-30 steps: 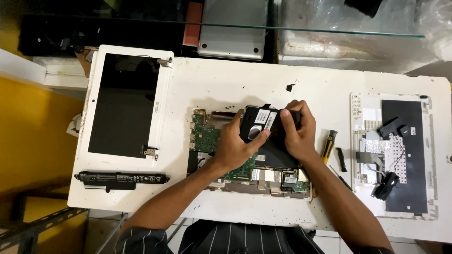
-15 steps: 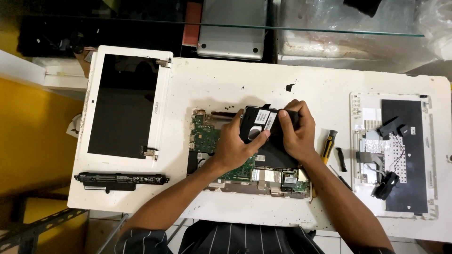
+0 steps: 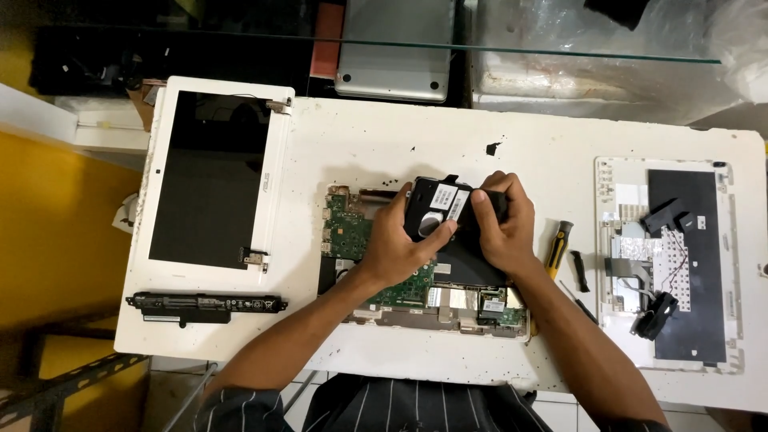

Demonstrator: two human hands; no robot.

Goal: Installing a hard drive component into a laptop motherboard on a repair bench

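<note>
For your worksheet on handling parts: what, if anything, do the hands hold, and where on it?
Both hands grip a black hard drive over the open laptop base: the left hand at its left edge, the right hand at its right edge.

White tabletop (image 3: 384, 136), surface marked with small dark specks. Yellow floor (image 3: 56, 232) along one side. Glass shelf (image 3: 560, 56) beyond the far edge. Metal frame (image 3: 64, 392) at the lower corner.

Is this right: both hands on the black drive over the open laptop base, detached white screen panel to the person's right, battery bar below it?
Not quite. The head view shows the white screen panel on the person's left, not the right. The rest holds: left hand and right hand grip the black drive over the open laptop base, and the battery bar lies below the panel.
</note>
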